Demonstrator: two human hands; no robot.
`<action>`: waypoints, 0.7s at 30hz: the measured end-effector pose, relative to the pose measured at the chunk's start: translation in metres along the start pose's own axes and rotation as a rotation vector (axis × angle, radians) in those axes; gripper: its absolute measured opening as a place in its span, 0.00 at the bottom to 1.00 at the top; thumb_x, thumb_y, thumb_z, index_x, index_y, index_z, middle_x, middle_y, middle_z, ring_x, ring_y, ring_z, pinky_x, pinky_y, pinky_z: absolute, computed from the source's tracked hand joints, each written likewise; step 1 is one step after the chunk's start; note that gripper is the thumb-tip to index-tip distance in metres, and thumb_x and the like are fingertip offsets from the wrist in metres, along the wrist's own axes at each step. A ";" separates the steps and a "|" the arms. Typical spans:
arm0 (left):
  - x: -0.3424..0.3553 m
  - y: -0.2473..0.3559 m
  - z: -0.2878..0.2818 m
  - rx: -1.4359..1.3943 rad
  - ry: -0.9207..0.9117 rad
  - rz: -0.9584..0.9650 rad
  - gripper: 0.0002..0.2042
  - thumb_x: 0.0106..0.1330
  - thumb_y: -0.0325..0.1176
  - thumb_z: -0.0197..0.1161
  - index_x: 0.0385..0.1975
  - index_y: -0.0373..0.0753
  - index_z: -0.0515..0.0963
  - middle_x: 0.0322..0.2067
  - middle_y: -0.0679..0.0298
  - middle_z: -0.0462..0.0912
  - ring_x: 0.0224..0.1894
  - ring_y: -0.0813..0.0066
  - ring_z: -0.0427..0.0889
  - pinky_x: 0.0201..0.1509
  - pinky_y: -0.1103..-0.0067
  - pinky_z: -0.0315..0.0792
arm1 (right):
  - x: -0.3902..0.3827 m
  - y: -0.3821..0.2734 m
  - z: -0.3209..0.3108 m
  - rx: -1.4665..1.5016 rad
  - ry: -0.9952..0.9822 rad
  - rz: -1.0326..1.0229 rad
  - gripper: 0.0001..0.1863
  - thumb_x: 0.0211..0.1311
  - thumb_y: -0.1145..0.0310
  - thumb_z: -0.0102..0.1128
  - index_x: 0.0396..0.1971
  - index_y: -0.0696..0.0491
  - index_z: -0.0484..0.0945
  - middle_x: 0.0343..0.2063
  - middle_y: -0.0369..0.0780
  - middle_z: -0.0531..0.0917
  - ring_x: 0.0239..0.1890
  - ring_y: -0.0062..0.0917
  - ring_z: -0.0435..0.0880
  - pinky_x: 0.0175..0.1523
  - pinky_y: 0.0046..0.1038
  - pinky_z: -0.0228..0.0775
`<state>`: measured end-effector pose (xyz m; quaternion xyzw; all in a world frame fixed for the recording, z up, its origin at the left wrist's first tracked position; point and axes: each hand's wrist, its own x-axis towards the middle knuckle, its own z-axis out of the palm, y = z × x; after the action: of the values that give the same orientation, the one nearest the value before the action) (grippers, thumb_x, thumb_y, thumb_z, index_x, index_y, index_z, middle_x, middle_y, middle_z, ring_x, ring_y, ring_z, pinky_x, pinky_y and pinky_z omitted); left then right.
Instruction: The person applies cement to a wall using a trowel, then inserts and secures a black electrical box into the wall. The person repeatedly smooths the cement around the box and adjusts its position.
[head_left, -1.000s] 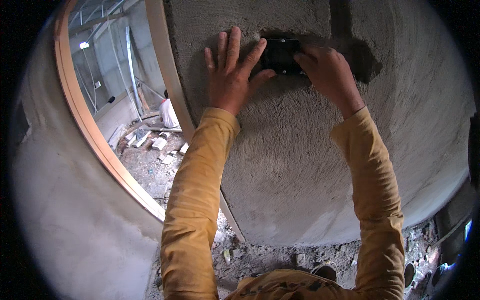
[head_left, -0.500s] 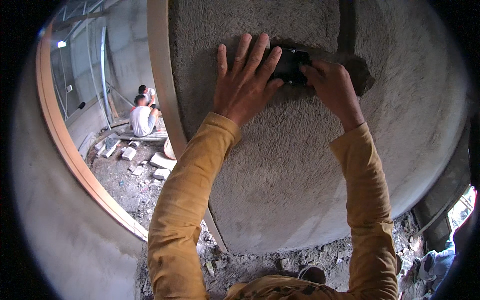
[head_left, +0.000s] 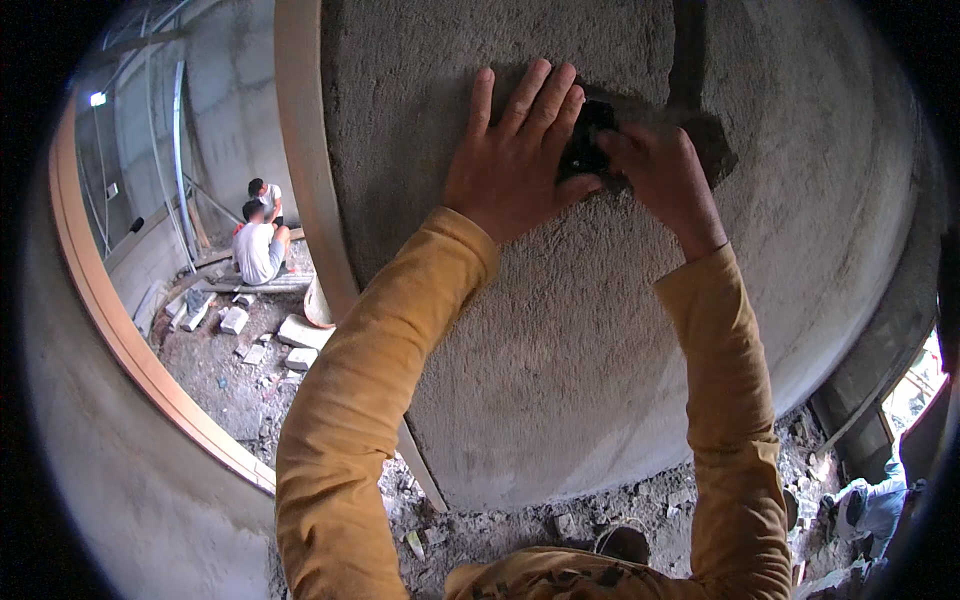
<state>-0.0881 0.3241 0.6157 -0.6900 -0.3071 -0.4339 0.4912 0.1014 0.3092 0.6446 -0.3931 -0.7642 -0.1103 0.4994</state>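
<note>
A black electrical back box (head_left: 588, 140) sits in a rough cut-out in the grey plastered wall (head_left: 570, 330). My left hand (head_left: 525, 150) lies flat on the wall with its fingers stretched; its fingertips and thumb cover the left part of the box. At the box's right side, my right hand (head_left: 668, 175) has its fingers curled in, pinching the edge there. The fingers hide how deep the box sits and whether anything else is between them.
A dark vertical groove (head_left: 688, 55) runs up the wall from the cut-out. To the left, a wooden frame (head_left: 305, 150) borders an opening; beyond it two people (head_left: 262, 240) sit among white blocks (head_left: 300, 331). Rubble (head_left: 560, 525) covers the floor below. Blue cloth (head_left: 880, 515) shows at lower right.
My left hand has shifted right along the wall and now covers more of the box. My right hand stays at the box's right edge. The whole view has moved slightly.
</note>
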 end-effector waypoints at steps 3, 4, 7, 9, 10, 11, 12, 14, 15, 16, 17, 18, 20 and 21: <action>-0.003 -0.015 -0.003 0.045 0.011 0.005 0.35 0.59 0.61 0.52 0.63 0.46 0.61 0.67 0.64 0.54 0.70 0.65 0.48 0.70 0.50 0.38 | 0.003 0.005 -0.002 -0.014 -0.011 0.019 0.16 0.60 0.59 0.56 0.30 0.59 0.81 0.17 0.39 0.78 0.18 0.21 0.75 0.24 0.26 0.66; -0.009 -0.024 -0.006 0.043 0.029 0.009 0.35 0.58 0.59 0.56 0.63 0.48 0.60 0.67 0.65 0.54 0.70 0.63 0.48 0.69 0.50 0.38 | 0.003 0.006 -0.001 -0.011 -0.013 0.019 0.17 0.61 0.58 0.56 0.32 0.59 0.81 0.17 0.35 0.78 0.16 0.15 0.72 0.22 0.21 0.64; -0.014 -0.031 -0.010 -0.003 0.046 0.005 0.34 0.58 0.55 0.60 0.64 0.52 0.59 0.67 0.66 0.55 0.70 0.62 0.51 0.68 0.49 0.40 | 0.003 0.002 0.001 0.009 -0.033 0.052 0.17 0.61 0.57 0.56 0.32 0.58 0.81 0.17 0.34 0.77 0.15 0.14 0.71 0.20 0.20 0.63; -0.013 -0.030 -0.013 -0.032 0.036 -0.003 0.34 0.58 0.54 0.60 0.64 0.54 0.60 0.67 0.66 0.55 0.69 0.62 0.51 0.68 0.49 0.40 | 0.003 0.001 0.002 0.024 -0.027 0.073 0.18 0.61 0.57 0.56 0.32 0.59 0.81 0.17 0.34 0.77 0.15 0.14 0.71 0.20 0.20 0.63; -0.013 -0.029 -0.015 -0.027 0.034 -0.003 0.33 0.58 0.54 0.60 0.64 0.55 0.60 0.67 0.66 0.55 0.69 0.62 0.51 0.68 0.49 0.41 | 0.003 0.001 0.001 0.029 -0.025 0.083 0.18 0.60 0.57 0.56 0.33 0.59 0.81 0.17 0.34 0.78 0.15 0.14 0.71 0.20 0.20 0.63; -0.012 -0.028 -0.016 -0.021 0.031 -0.003 0.33 0.58 0.54 0.60 0.64 0.57 0.60 0.67 0.66 0.55 0.69 0.62 0.52 0.68 0.49 0.41 | 0.002 -0.001 0.001 0.030 -0.023 0.102 0.17 0.60 0.57 0.57 0.31 0.58 0.81 0.17 0.37 0.78 0.17 0.18 0.74 0.23 0.24 0.65; -0.012 -0.027 -0.016 -0.015 0.027 0.000 0.33 0.58 0.54 0.61 0.63 0.58 0.60 0.67 0.66 0.55 0.69 0.62 0.52 0.68 0.49 0.42 | 0.001 -0.004 0.000 0.033 -0.019 0.123 0.16 0.60 0.58 0.57 0.30 0.57 0.81 0.17 0.40 0.79 0.19 0.22 0.78 0.26 0.28 0.68; -0.012 -0.026 -0.015 -0.018 0.028 -0.014 0.33 0.57 0.54 0.61 0.63 0.60 0.60 0.67 0.66 0.55 0.69 0.62 0.52 0.68 0.49 0.42 | 0.001 -0.002 0.000 0.023 -0.025 0.124 0.16 0.60 0.57 0.57 0.31 0.57 0.81 0.17 0.40 0.79 0.19 0.22 0.78 0.25 0.27 0.68; -0.011 -0.025 -0.014 -0.023 0.029 -0.019 0.33 0.57 0.54 0.61 0.63 0.61 0.60 0.67 0.66 0.55 0.69 0.62 0.52 0.68 0.49 0.43 | 0.002 0.001 -0.001 0.007 -0.031 0.108 0.17 0.60 0.57 0.57 0.34 0.57 0.81 0.17 0.37 0.79 0.17 0.18 0.74 0.22 0.23 0.65; -0.011 -0.024 -0.013 -0.028 0.029 -0.022 0.33 0.57 0.54 0.61 0.63 0.61 0.60 0.67 0.66 0.54 0.69 0.62 0.52 0.68 0.49 0.43 | 0.002 0.003 -0.003 -0.010 -0.038 0.092 0.19 0.60 0.56 0.57 0.36 0.58 0.81 0.17 0.35 0.78 0.15 0.13 0.71 0.19 0.19 0.62; -0.011 -0.023 -0.012 -0.034 0.030 -0.026 0.32 0.57 0.54 0.61 0.63 0.61 0.60 0.67 0.66 0.54 0.69 0.62 0.52 0.68 0.49 0.43 | 0.001 0.005 -0.004 0.016 -0.027 0.089 0.17 0.59 0.56 0.57 0.34 0.57 0.81 0.17 0.38 0.79 0.17 0.18 0.74 0.22 0.23 0.65; -0.009 -0.023 -0.012 -0.034 0.026 -0.018 0.32 0.57 0.54 0.61 0.63 0.60 0.61 0.67 0.66 0.54 0.69 0.61 0.52 0.68 0.49 0.43 | 0.000 0.002 -0.004 0.053 -0.009 0.087 0.16 0.59 0.57 0.57 0.31 0.56 0.82 0.17 0.40 0.79 0.19 0.24 0.78 0.26 0.27 0.68; -0.010 -0.023 -0.014 -0.013 0.012 -0.032 0.31 0.57 0.56 0.60 0.62 0.61 0.62 0.67 0.68 0.55 0.70 0.63 0.51 0.69 0.50 0.41 | -0.001 0.003 -0.003 0.051 0.016 0.042 0.15 0.58 0.58 0.57 0.29 0.55 0.82 0.17 0.44 0.80 0.21 0.31 0.81 0.29 0.32 0.71; -0.009 -0.023 -0.016 0.002 0.003 -0.029 0.31 0.57 0.57 0.59 0.62 0.61 0.63 0.66 0.68 0.56 0.70 0.64 0.50 0.70 0.50 0.41 | 0.001 0.005 -0.001 0.022 0.031 0.001 0.15 0.58 0.58 0.57 0.28 0.55 0.82 0.18 0.45 0.80 0.21 0.33 0.81 0.30 0.32 0.71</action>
<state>-0.1165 0.3169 0.6196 -0.6844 -0.3168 -0.4414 0.4862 0.1056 0.3126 0.6442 -0.3862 -0.7574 -0.1077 0.5153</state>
